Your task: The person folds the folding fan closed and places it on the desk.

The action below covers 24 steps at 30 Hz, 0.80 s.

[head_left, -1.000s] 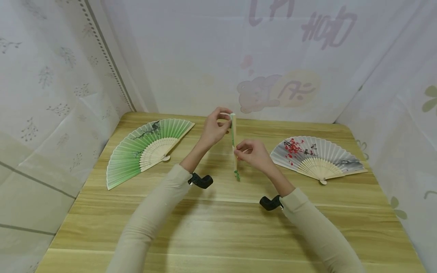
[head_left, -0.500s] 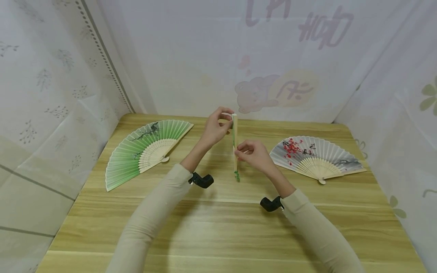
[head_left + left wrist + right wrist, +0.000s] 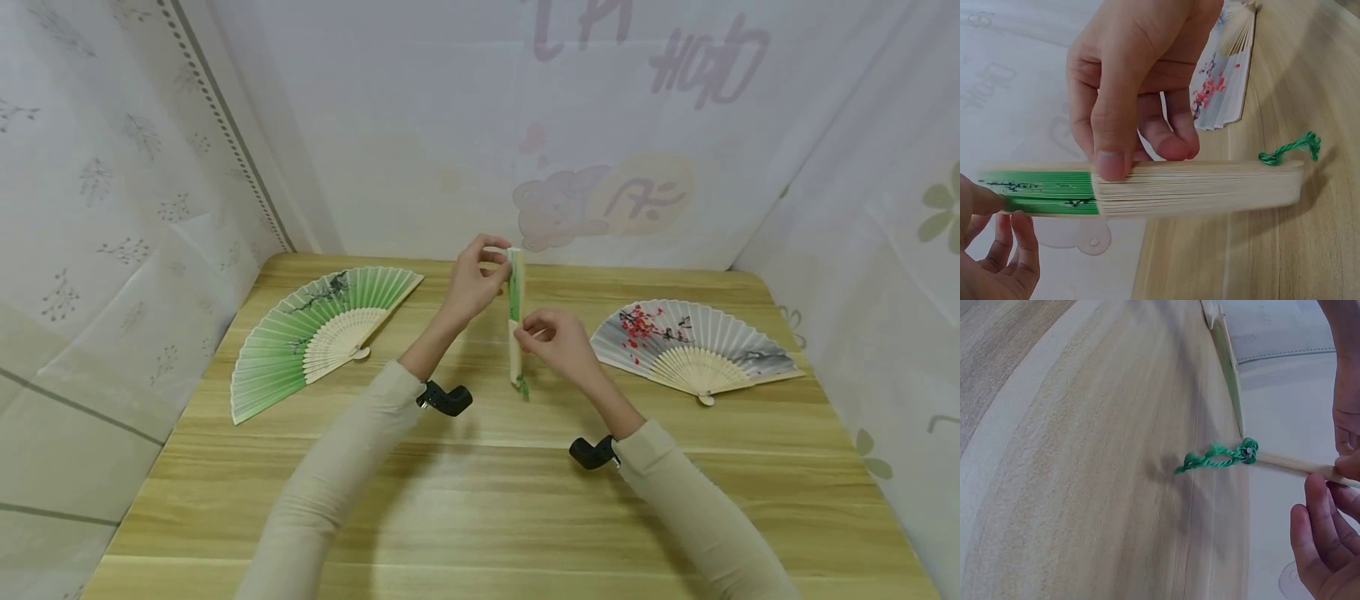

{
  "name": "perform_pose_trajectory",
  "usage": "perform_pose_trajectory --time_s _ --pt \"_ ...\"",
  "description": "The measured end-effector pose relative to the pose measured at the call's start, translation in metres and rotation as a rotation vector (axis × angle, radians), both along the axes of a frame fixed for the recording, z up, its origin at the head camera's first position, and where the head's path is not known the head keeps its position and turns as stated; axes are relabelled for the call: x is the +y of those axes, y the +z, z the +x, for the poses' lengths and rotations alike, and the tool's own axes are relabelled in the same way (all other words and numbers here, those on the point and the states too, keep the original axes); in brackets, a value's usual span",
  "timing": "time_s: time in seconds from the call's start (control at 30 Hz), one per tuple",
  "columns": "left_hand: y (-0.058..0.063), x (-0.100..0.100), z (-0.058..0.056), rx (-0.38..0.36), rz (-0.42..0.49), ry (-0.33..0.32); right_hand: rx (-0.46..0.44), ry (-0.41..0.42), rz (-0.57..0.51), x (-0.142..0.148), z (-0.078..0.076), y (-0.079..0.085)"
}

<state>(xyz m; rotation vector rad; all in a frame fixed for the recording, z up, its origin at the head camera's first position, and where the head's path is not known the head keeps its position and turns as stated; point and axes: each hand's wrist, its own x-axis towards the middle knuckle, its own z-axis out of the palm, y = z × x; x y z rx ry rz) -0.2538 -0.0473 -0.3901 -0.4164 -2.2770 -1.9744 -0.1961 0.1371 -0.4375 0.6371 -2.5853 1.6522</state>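
A folded hand fan (image 3: 514, 292) stands nearly upright between the two hands above the table. Its pleats are green with dark printed sprigs, and its ribs are pale, as the left wrist view shows. At the top, green end my left hand (image 3: 472, 283) pinches the fan between thumb and fingers. Lower down, my right hand (image 3: 561, 343) pinches the pale ribs; its thumb lies across their edge in the left wrist view. From the fan's lower end hangs a green cord tassel (image 3: 1210, 459), knotted at the pivot.
To the left, a spread green fan (image 3: 322, 329) lies on the wooden table (image 3: 480, 517). A spread grey-white fan (image 3: 693, 342) with red blossoms lies to the right. Patterned cloth (image 3: 420, 125) hangs behind the table and at both sides.
The folded fan has turned slightly, so more of its green pleated side faces the head view. Both hands keep their grip and have barely moved.
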Motion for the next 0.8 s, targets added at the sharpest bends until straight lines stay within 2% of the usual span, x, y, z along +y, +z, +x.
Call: perform_pose_trajectory --time_s 0.1,0.2,0.43,0.6,0.8 --pt "-0.001 -0.001 0.001 -0.003 0.001 -0.005 0.011 0.0 -0.006 0.0 0.001 0.0" --pt "-0.003 -0.003 0.003 -0.036 -0.008 -0.046 -0.001 0.001 -0.018 0.001 0.0 0.0" --pt "-0.017 -0.012 0.015 -0.164 -0.091 -0.2 -0.124 0.027 -0.112 0.007 -0.003 0.001" --pt "-0.03 -0.018 0.026 -0.206 -0.106 -0.261 -0.215 0.052 -0.188 0.011 -0.006 -0.001" --pt "-0.044 -0.021 0.04 -0.263 -0.093 -0.293 -0.262 0.069 -0.214 0.013 -0.007 -0.006"
